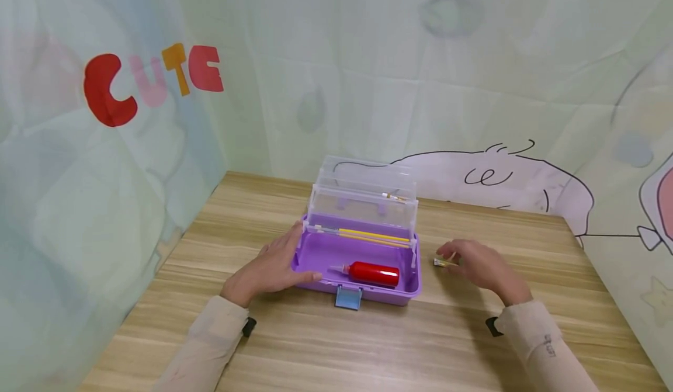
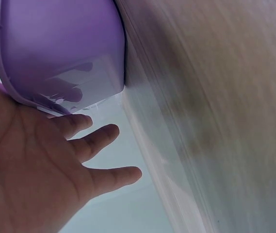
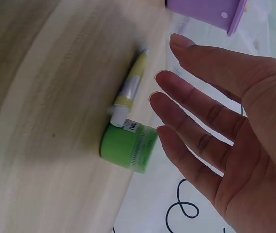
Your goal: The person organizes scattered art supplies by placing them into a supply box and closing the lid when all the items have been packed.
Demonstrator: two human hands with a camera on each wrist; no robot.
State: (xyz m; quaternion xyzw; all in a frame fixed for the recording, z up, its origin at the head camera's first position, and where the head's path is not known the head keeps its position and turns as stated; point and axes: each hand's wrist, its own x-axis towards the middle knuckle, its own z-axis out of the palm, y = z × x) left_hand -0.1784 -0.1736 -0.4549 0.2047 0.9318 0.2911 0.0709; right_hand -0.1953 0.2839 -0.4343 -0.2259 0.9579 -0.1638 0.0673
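A purple storage box [image 1: 407,299] stands with its clear lid [image 1: 363,176] raised. Inside lies a red squeeze bottle [image 1: 374,273] with a pale nozzle. My left hand [image 1: 270,266] rests on the box's left end, thumb over the front rim, other fingers outside; its fingers look straight in the left wrist view. To the right of the box my right hand [image 1: 481,266] hovers with loosely bent fingers, holding nothing. Close to it lie a small yellow and silver tube [image 3: 130,85] with a white cap and a green jar [image 3: 123,148]. In the head view my hand hides the jar.
Thin paintbrushes [image 1: 373,237] lie across the box's raised clear tray, and a small white-and-gold item [image 1: 393,197] sits higher up. A blue latch [image 1: 348,297] hangs at the front. Printed cloth [image 1: 336,88] walls border the wooden table [image 1: 399,351] at the back and sides.
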